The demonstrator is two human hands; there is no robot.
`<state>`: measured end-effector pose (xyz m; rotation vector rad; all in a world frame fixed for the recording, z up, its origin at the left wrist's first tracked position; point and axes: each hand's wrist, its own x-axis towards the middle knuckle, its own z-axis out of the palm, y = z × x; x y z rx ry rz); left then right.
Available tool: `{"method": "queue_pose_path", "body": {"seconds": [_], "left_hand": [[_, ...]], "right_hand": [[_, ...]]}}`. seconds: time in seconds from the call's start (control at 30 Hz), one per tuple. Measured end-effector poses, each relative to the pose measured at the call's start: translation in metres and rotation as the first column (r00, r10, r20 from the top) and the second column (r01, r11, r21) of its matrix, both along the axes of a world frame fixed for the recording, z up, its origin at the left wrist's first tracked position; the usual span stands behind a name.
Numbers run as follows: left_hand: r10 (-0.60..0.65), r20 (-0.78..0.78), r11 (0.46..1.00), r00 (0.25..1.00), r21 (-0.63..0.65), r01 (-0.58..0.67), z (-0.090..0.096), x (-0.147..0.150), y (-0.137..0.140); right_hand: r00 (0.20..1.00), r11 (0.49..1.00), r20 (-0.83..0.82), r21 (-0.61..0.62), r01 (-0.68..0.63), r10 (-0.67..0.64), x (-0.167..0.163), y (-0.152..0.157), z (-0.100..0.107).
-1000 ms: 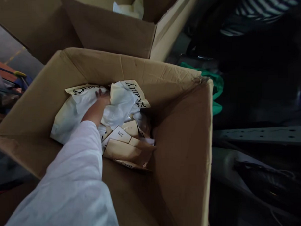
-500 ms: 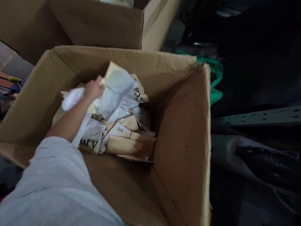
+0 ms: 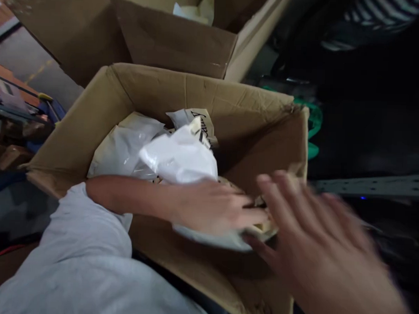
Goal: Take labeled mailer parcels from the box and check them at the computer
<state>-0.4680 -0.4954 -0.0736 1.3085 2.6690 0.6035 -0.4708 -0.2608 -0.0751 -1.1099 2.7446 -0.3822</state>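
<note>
- Work seemed partway along: one pale pouch (image 3: 223, 240) was singled out at the hands, apparently raised from the heap; it lay beneath the left hand (image 3: 207, 207), in front of the open interior of the cardboard box (image 3: 157, 91); nothing showed it set down elsewhere.
- Much seemed left in that box: a bright white bag (image 3: 184, 158) sat near the middle, another white bag (image 3: 122, 142) leaned by the left wall, and a lettered bag (image 3: 205, 122) stood against the back wall; they overlapped, so no full count was possible.
- The left hand reached across the pouch with its fingers pointing right, low and partly extended; it touched the pouch's upper side, but whether it gripped could not be told.
- The right hand (image 3: 323, 245) was spread wide, palm down and blurred; its thumb came near the pouch's right end, contact unclear; it held nothing visible.
</note>
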Motion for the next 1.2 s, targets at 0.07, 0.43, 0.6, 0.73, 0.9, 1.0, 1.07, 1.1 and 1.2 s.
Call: {"method": "queue_pose_path", "body": {"seconds": [0.07, 0.43, 0.6, 0.73, 0.9, 1.0, 1.07, 1.1, 1.2], "left_hand": [[0.084, 0.032, 0.991, 0.996, 0.102, -0.087, -0.012, 0.018, 0.000], [-0.049, 0.418, 0.973, 0.907, 0.224, -0.051, -0.001, -0.028, -0.115], [0.795, 0.104, 0.588, 0.597, -0.368, -0.720, -0.118, -0.092, -0.229], [0.893, 0.125, 0.389, 0.433, -0.699, -0.600, -0.232, -0.078, -0.254], [0.894, 0.059, 0.365, 0.444, -0.670, -0.646, -0.274, -0.072, -0.266], [0.900, 0.021, 0.345, 0.436, -0.647, -0.680, -0.258, -0.083, -0.292], [0.911, -0.002, 0.317, 0.413, -0.638, -0.702, -0.240, -0.091, -0.314], [0.918, -0.021, 0.296, 0.396, -0.628, -0.720, -0.229, -0.094, -0.326], [0.940, -0.128, 0.194, 0.317, -0.564, -0.802, -0.193, -0.102, -0.353]], "right_hand": [[0.989, 0.989, -0.041, -0.034, -0.146, 0.145, -0.012, -0.020, -0.008], [0.772, 0.952, 0.561, -0.129, -0.278, 0.301, 0.051, -0.059, -0.043], [0.799, 0.956, 0.530, -0.091, -0.279, 0.283, 0.079, -0.056, -0.062], [0.806, 0.955, 0.520, -0.076, -0.287, 0.283, 0.078, -0.057, -0.075], [0.816, 0.959, 0.505, -0.114, -0.259, 0.281, 0.077, -0.056, -0.094], [0.824, 0.965, 0.505, -0.182, -0.189, 0.257, 0.076, -0.055, -0.101], [0.830, 0.961, 0.496, -0.224, -0.159, 0.253, 0.075, -0.054, -0.103], [0.836, 0.959, 0.485, -0.240, -0.153, 0.255, 0.075, -0.053, -0.105], [0.858, 0.954, 0.440, -0.249, -0.166, 0.264, 0.075, -0.049, -0.107]]}}
